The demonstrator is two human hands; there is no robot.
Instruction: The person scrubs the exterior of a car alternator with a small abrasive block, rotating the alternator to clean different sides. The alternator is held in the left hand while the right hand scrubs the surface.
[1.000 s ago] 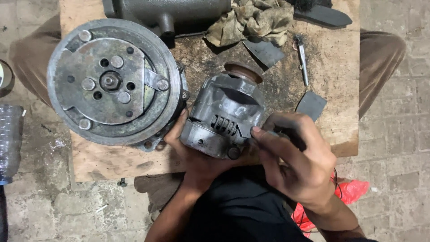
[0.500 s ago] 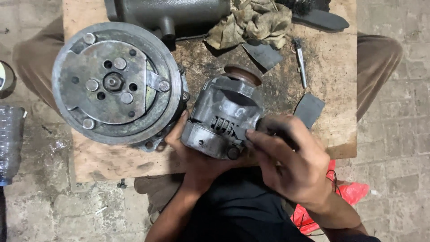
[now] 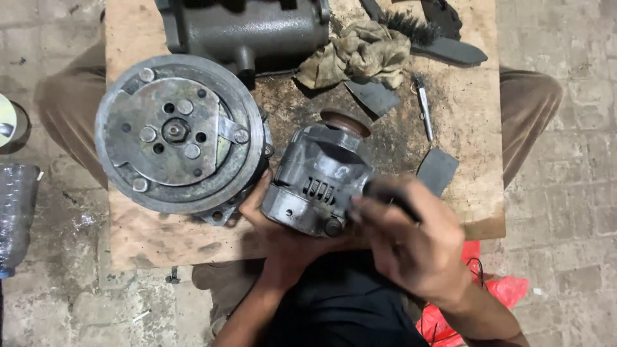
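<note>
left hand cups grey finned alternator housing from below; right hand, blurred, closed on a dark tool against its near rim. we judge the work mid-way, housing unopened.

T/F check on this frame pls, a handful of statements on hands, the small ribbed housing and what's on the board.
1. The left hand cups the small ribbed housing from below. True.
2. The right hand is empty, resting on the floor. False: it holds a dark object, blurred, against the housing's side.
3. The large round pulley unit lies to the left of the housing. True.
4. A crumpled rag lies under the housing. False: it lies apart, at the board's far end, near the wire brush.
5. Everything sits on a wooden board. True.
</note>
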